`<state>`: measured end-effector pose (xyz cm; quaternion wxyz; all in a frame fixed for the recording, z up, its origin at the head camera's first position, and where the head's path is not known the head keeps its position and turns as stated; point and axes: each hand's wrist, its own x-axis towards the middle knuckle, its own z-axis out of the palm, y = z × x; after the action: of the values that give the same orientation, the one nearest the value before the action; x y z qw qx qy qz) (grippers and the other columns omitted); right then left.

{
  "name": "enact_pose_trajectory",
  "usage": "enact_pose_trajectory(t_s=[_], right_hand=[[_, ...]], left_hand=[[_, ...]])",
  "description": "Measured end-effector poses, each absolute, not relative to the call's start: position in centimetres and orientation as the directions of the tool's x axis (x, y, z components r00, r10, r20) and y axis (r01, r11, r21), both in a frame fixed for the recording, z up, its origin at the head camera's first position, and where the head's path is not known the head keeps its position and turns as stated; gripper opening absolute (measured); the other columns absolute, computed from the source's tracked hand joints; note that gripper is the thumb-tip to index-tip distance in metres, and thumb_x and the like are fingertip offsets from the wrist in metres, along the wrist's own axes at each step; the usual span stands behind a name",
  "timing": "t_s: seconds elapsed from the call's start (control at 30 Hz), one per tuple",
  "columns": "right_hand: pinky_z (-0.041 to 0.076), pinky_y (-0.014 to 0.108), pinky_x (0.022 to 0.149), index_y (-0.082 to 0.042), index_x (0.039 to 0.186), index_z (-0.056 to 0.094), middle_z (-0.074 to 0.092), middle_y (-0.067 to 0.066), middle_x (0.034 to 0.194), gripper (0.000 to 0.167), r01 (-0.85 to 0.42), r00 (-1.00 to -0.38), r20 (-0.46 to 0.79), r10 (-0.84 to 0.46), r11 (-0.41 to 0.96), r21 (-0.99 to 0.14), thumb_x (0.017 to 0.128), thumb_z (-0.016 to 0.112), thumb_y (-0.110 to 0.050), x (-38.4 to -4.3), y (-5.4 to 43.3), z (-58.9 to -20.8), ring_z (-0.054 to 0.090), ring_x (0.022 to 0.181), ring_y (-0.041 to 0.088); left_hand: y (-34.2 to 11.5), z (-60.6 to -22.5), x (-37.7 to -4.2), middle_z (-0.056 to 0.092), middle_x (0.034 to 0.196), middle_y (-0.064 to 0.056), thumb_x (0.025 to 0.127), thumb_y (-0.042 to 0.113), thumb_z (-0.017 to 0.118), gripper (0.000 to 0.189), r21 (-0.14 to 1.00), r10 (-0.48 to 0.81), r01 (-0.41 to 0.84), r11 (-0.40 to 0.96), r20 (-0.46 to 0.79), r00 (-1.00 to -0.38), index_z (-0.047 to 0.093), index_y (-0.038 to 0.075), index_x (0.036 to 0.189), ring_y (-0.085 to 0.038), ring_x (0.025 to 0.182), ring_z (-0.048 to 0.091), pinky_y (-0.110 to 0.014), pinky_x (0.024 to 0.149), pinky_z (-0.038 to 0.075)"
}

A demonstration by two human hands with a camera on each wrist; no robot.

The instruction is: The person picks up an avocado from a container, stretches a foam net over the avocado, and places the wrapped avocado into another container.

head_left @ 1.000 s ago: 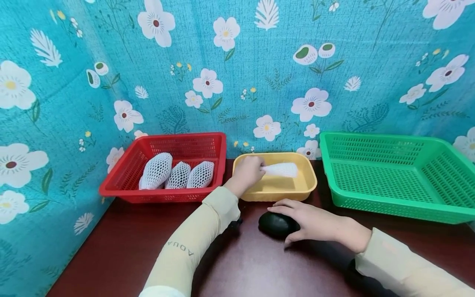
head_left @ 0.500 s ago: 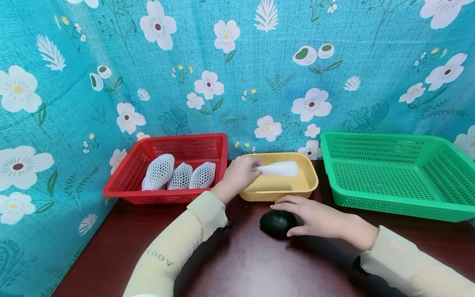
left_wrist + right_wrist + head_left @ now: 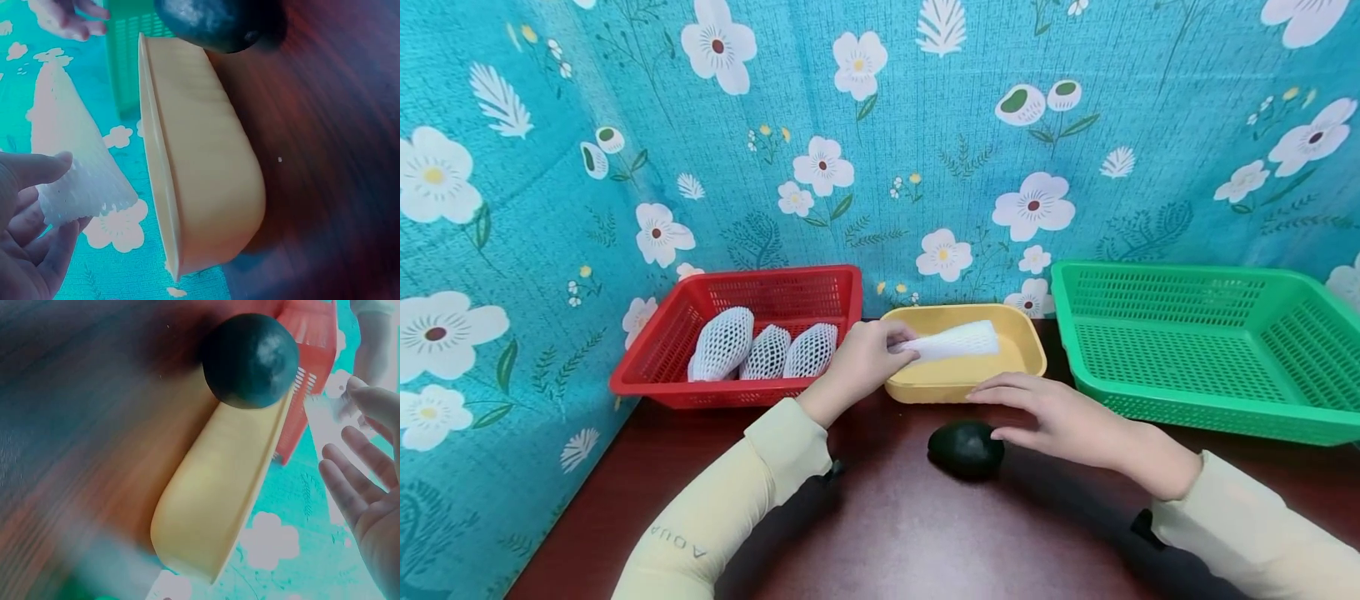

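My left hand (image 3: 867, 360) pinches one end of a white foam net sleeve (image 3: 958, 340) between thumb and fingers, over the yellow tray (image 3: 925, 392). The left wrist view shows the thumb on top of the sleeve (image 3: 65, 137), which widens toward its edge at the fingers and looks flat. A dark green, glossy oval fruit (image 3: 964, 450), like an avocado, lies on the table in front of the tray. My right hand (image 3: 1067, 417) hovers at its right with fingers spread; in the right wrist view it is apart from the fruit (image 3: 250, 361) and holds nothing.
At the back left a red basket (image 3: 730, 398) holds 3 fruits in white foam nets (image 3: 721, 343). A green basket (image 3: 1210, 408) stands at the back right. Behind them hangs a blue flowered cloth (image 3: 880, 167). The table (image 3: 895, 533) is dark reddish brown.
My left hand has drawn the sleeve's end leftward and slightly toward me. My right hand has let go of the dark fruit and lifted up and to the right.
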<state>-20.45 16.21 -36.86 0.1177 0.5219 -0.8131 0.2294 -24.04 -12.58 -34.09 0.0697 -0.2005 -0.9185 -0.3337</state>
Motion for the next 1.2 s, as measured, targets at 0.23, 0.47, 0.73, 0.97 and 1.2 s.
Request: enact_pose_trajectory(t_s=[0.23,0.47,0.73,0.97,1.2], right_hand=[[0.045,0.011,0.092,-0.017,0.128,0.069,0.068,-0.004,0.122,0.038,-0.887,-0.462,0.505,-0.729,0.379,-0.264,0.093,0.079,-0.028,-20.7,17.3,-36.1,0.064,0.109,0.013],[0.050,0.013,0.081,-0.010,0.118,0.070,0.070,0.002,0.113,0.032,-0.902,-0.430,0.665,-0.610,0.321,-0.289,0.099,0.069,-0.035,-21.1,17.2,-36.0,0.065,0.091,0.011],[0.054,0.015,0.072,-0.008,0.112,0.070,0.070,0.005,0.111,0.037,-0.930,-0.369,0.731,-0.574,0.227,-0.291,0.101,0.061,-0.043,-21.0,15.6,-36.2,0.066,0.092,0.014],[0.054,0.016,0.082,-0.011,0.109,0.071,0.071,0.001,0.107,0.034,-0.950,-0.310,0.727,-0.612,0.168,-0.264,0.103,0.060,-0.042,-20.7,13.9,-36.3,0.065,0.098,0.014],[0.053,0.020,0.086,-0.008,0.102,0.073,0.072,0.001,0.103,0.032,-0.964,-0.259,0.739,-0.622,0.114,-0.241,0.104,0.060,-0.037,-20.3,12.7,-36.4,0.066,0.093,0.016]], left_hand=[[-13.8,-34.5,-22.9,0.075,0.103,-0.005,0.089,0.013,0.082,0.018,0.676,0.290,0.389,0.626,0.261,-0.921,0.078,0.007,0.105,-0.018,0.091,0.067,-0.029,0.082,0.058],[-15.0,-34.8,-21.6,0.074,0.100,-0.005,0.087,0.013,0.083,0.020,0.767,0.282,0.343,0.542,0.218,-0.934,0.077,0.007,0.105,-0.019,0.086,0.067,-0.029,0.074,0.059],[-15.6,-35.7,-19.5,0.075,0.101,-0.002,0.085,0.015,0.085,0.023,0.794,0.302,0.347,0.500,0.215,-0.929,0.077,0.010,0.107,-0.017,0.087,0.069,-0.028,0.076,0.060],[-16.1,-36.7,-18.3,0.075,0.102,-0.005,0.088,0.014,0.083,0.024,0.864,0.356,0.335,0.375,0.199,-0.913,0.076,0.007,0.110,-0.017,0.088,0.070,-0.029,0.078,0.060],[-15.7,-37.3,-17.6,0.074,0.109,-0.005,0.088,0.012,0.082,0.033,0.920,0.429,0.284,0.269,0.150,-0.891,0.074,0.008,0.119,-0.018,0.094,0.072,-0.033,0.083,0.060]])
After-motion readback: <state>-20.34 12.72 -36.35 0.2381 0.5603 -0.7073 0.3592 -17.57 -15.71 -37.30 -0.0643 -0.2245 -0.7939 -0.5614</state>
